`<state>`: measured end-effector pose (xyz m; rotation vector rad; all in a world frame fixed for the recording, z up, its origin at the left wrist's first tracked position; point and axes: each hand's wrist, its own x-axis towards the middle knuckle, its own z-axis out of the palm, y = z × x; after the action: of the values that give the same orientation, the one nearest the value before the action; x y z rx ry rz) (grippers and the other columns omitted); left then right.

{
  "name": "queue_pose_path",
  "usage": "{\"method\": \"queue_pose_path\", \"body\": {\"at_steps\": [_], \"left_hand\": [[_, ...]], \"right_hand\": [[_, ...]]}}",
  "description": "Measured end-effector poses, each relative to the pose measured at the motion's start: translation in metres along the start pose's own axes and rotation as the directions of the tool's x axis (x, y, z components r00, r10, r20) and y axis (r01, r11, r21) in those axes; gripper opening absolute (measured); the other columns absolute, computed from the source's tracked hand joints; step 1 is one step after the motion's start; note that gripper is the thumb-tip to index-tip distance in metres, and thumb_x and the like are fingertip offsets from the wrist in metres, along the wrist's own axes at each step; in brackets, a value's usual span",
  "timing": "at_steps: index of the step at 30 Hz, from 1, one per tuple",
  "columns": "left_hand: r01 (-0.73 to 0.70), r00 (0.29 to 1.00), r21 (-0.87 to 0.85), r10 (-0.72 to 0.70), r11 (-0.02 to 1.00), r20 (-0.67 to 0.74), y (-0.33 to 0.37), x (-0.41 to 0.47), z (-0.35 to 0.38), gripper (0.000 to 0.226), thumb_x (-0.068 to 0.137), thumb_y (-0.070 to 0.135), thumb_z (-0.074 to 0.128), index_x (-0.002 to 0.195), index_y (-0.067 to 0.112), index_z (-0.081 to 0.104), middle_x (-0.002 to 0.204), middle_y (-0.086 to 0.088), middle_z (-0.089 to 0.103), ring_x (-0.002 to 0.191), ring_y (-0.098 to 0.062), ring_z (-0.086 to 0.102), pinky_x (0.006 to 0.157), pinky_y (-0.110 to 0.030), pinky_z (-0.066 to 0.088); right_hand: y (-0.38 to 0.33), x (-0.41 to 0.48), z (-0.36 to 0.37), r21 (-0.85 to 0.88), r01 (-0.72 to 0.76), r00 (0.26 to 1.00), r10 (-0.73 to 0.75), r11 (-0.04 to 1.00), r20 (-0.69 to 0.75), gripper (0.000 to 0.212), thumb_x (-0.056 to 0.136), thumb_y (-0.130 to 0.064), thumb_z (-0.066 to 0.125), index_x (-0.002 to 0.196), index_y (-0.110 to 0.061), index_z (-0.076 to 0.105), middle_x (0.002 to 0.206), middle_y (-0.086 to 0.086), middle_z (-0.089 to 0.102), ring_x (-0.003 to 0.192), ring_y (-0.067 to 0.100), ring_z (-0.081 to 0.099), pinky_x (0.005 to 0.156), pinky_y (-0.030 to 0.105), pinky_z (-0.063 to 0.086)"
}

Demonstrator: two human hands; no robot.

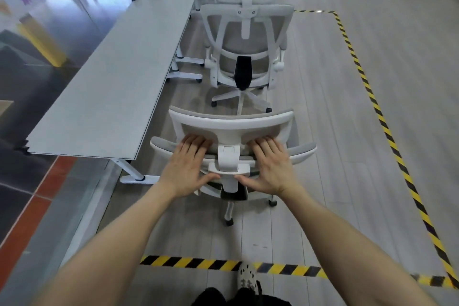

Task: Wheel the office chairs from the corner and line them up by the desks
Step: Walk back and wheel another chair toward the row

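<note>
Left hand (185, 169) and right hand (270, 169) pressed flat, fingers straight, on the white chair (231, 123) back, one either side of its middle.

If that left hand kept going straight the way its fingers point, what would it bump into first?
The left hand touches the near chair at its back, so that chair comes first; beyond it, probably the next chair ahead.
</note>
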<state>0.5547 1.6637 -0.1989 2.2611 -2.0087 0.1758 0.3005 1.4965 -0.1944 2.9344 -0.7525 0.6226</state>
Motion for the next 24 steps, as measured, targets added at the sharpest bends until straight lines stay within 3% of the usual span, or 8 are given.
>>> {"method": "queue_pose_path", "body": {"at_steps": [5,12,17,24], "left_hand": [[0.003,0.997,0.027,-0.005,1.000,0.076,-0.037,0.067,0.006,0.114,0.095,0.095,0.020,0.165,0.006,0.038,0.163,-0.018,0.041,0.155,-0.041,0.034,0.137,-0.055,0.018],[0.018,0.997,0.019,-0.019,1.000,0.081,-0.075,0.134,0.016,0.109,0.096,0.094,0.031,0.164,0.010,0.040,0.164,-0.016,0.042,0.156,-0.037,0.035,0.139,-0.054,0.016],[0.015,0.994,-0.020,-0.013,1.000,0.112,-0.100,0.180,0.019,0.111,0.093,0.098,0.023,0.164,0.014,0.039,0.165,-0.011,0.040,0.158,-0.035,0.032,0.139,-0.052,0.013],[0.002,0.993,-0.014,-0.001,1.000,0.119,-0.129,0.222,0.031,0.107,0.095,0.095,0.034,0.165,0.015,0.036,0.167,-0.012,0.039,0.161,-0.035,0.030,0.139,-0.056,0.016]], "right_hand": [[0.029,0.064,0.019,-0.003,-0.022,0.996,0.022,1.000,0.089,0.102,0.088,-0.095,0.050,0.144,-0.011,0.057,0.141,0.007,0.060,0.133,0.031,0.054,0.130,0.045,0.032],[0.062,0.129,0.049,0.031,-0.034,0.999,0.033,0.999,0.043,0.098,0.089,-0.090,0.057,0.144,-0.008,0.060,0.140,0.009,0.060,0.133,0.032,0.055,0.132,0.049,0.030],[0.079,0.169,0.062,0.031,-0.037,0.999,0.037,0.999,0.001,0.095,0.091,-0.084,0.063,0.142,-0.005,0.062,0.139,0.012,0.062,0.131,0.035,0.057,0.131,0.053,0.033],[0.089,0.202,0.081,-0.029,-0.112,0.991,0.114,0.993,0.076,0.100,0.094,-0.084,0.055,0.151,-0.003,0.057,0.151,0.017,0.059,0.145,0.039,0.051,0.136,0.054,0.022]]}}
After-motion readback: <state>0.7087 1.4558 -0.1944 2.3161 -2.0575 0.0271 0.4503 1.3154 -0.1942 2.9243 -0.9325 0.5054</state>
